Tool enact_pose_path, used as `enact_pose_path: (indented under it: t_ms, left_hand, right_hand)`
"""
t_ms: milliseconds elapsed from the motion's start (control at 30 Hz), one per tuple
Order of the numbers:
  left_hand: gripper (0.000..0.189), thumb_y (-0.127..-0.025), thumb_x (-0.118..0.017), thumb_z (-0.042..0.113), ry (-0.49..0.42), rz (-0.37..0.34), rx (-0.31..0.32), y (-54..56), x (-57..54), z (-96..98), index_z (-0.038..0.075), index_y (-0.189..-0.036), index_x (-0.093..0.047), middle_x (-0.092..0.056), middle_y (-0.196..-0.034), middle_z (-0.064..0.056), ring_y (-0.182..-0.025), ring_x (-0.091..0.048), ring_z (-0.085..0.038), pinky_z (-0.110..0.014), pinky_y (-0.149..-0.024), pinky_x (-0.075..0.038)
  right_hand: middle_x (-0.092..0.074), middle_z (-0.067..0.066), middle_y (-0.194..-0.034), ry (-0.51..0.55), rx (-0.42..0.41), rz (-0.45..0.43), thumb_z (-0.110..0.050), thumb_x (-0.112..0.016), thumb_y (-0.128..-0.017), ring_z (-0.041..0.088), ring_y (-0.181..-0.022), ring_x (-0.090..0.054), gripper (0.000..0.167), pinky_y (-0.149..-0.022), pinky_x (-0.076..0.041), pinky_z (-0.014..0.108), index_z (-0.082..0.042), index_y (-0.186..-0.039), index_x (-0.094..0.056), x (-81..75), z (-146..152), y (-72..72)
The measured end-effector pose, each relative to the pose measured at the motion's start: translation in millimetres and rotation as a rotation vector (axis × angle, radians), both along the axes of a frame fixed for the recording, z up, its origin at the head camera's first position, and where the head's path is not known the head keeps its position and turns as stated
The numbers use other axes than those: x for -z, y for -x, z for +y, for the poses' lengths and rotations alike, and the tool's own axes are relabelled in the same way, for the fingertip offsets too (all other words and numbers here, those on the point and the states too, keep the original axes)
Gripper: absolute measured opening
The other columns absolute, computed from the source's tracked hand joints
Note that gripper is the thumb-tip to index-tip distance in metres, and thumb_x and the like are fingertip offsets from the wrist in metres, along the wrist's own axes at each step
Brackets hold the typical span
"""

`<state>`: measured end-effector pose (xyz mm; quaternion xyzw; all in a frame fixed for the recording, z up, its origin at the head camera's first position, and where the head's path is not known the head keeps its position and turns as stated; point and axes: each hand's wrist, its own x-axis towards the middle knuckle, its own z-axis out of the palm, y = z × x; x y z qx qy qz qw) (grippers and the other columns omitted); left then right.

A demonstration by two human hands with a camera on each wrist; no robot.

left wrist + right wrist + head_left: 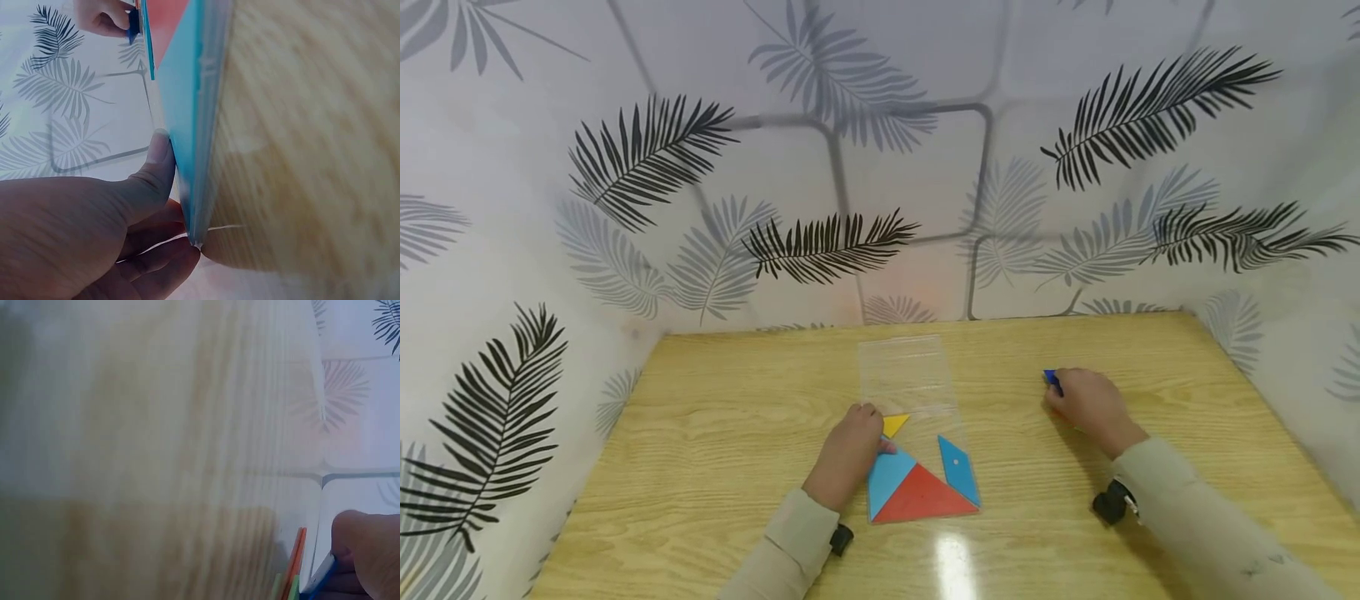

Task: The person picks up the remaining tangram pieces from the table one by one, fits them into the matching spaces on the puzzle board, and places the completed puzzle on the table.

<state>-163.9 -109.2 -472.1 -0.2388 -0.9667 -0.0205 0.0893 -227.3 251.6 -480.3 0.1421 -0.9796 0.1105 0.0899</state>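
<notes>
My left hand (pixel 847 454) grips the left edge of a clear plastic case (pixel 904 367) lying open on the table. Its thumb lies on a light blue triangle (pixel 889 483), its fingers at the case's edge. Beside that triangle in the case are a red triangle (pixel 922 498), a blue parallelogram (pixel 959 472) and a yellow triangle (pixel 895 424), partly covered by the hand. Over to the right, my right hand (pixel 1090 404) pinches a dark blue piece (pixel 322 576), its full shape hidden. Orange pieces (pixel 296 559) and green pieces (pixel 294 589) stand near those fingers.
A wooden table (pixel 737 383) carries everything. Behind it and along both sides hangs a pale cloth (pixel 910 183) printed with leaves. Black wrist straps (pixel 1112 502) sit at both sleeves.
</notes>
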Motion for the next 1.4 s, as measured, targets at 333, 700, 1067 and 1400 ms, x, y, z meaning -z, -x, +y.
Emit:
enact_pose_path:
  t_ms: [333, 700, 1067, 1400]
  left_hand:
    - [0.037, -0.084, -0.066, 0.037, -0.022, 0.020, 0.014, 0.3, -0.3, 0.2, 0.001, -0.088, -0.065, -0.059, -0.085, -0.009, -0.077, -0.052, -0.021, -0.022, -0.068, -0.049]
    - [0.036, -0.084, -0.066, 0.036, -0.042, -0.014, 0.004, -0.5, 1.5, 0.4, 0.000, -0.090, -0.065, -0.060, -0.090, -0.010, -0.082, -0.053, -0.021, -0.023, -0.071, -0.050]
    - [0.037, -0.083, -0.065, 0.037, -0.048, -0.021, -0.002, 1.2, 2.1, -1.2, 0.000, -0.092, -0.065, -0.060, -0.091, -0.010, -0.084, -0.053, -0.022, -0.024, -0.072, -0.050]
    - [0.037, -0.083, -0.066, 0.036, -0.034, -0.017, -0.004, -0.3, -0.5, 0.2, 0.000, -0.091, -0.065, -0.060, -0.090, -0.009, -0.082, -0.053, -0.021, -0.023, -0.071, -0.050]
  right_hand:
    - [-0.061, 0.009, -0.073, 0.118, -0.068, 0.129, 0.000, -0.058, -0.081, 0.016, -0.058, -0.048, 0.006, -0.051, -0.041, 0.033, 0.002, -0.083, -0.064, -9.6, -16, -18.2]
    - [-0.065, 0.022, -0.095, 0.319, -0.068, -0.016, 0.003, -0.061, -0.085, 0.028, -0.081, -0.064, 0.023, -0.063, -0.053, 0.037, 0.009, -0.108, -0.062, -15.3, -40, -26.1]
    - [-0.059, 0.016, -0.099, 0.507, -0.121, -0.175, 0.003, -0.059, -0.087, 0.029, -0.087, -0.061, 0.028, -0.067, -0.053, 0.035, 0.005, -0.115, -0.061, -21.6, -77, -38.5]
    - [-0.059, 0.011, -0.096, 0.554, -0.143, -0.232, 0.004, -0.062, -0.085, 0.025, -0.086, -0.061, 0.031, -0.072, -0.053, 0.034, 0.000, -0.116, -0.062, -14.3, -111, -42.3]
